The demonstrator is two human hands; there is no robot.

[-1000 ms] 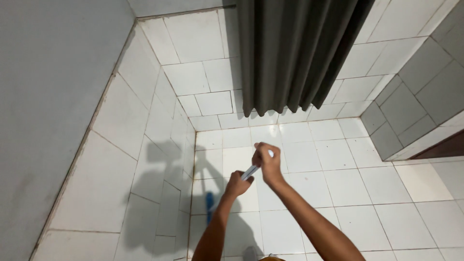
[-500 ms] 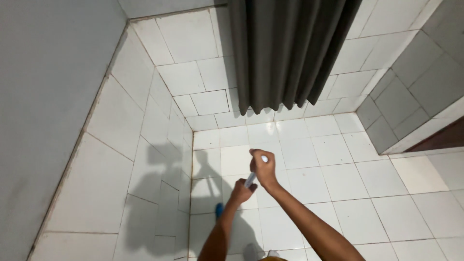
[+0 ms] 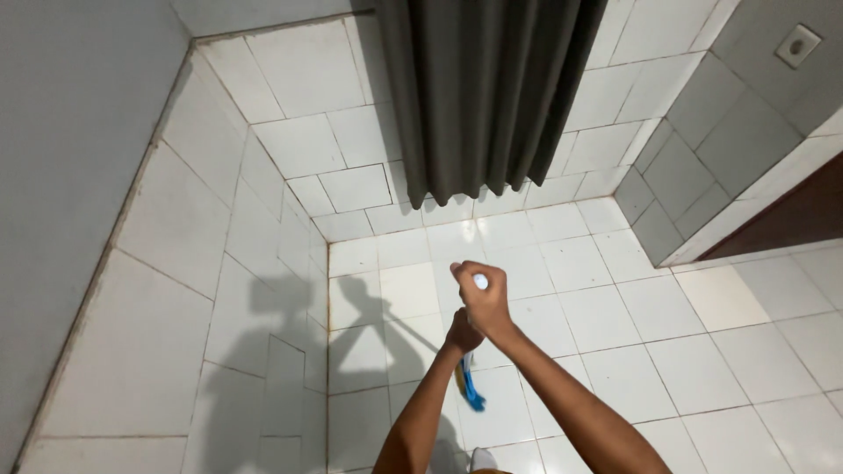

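My right hand point(image 3: 481, 297) caps the mop handle point(image 3: 480, 282), left hand point(image 3: 460, 333) clenched below — best kept upright, blue head point(image 3: 471, 392) flat on the floor point(image 3: 615, 307).

White tiled floor point(image 3: 746, 351) meets white tiled wall point(image 3: 176, 290) at a corner, with a dark grey curtain point(image 3: 483, 88) hanging above.

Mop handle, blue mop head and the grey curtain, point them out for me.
Mop handle point(image 3: 480, 282), head view, on its white top end showing in the right hand.
Blue mop head point(image 3: 471, 393), head view, on the blue part below the hands.
Grey curtain point(image 3: 487, 88), head view, on its middle folds.
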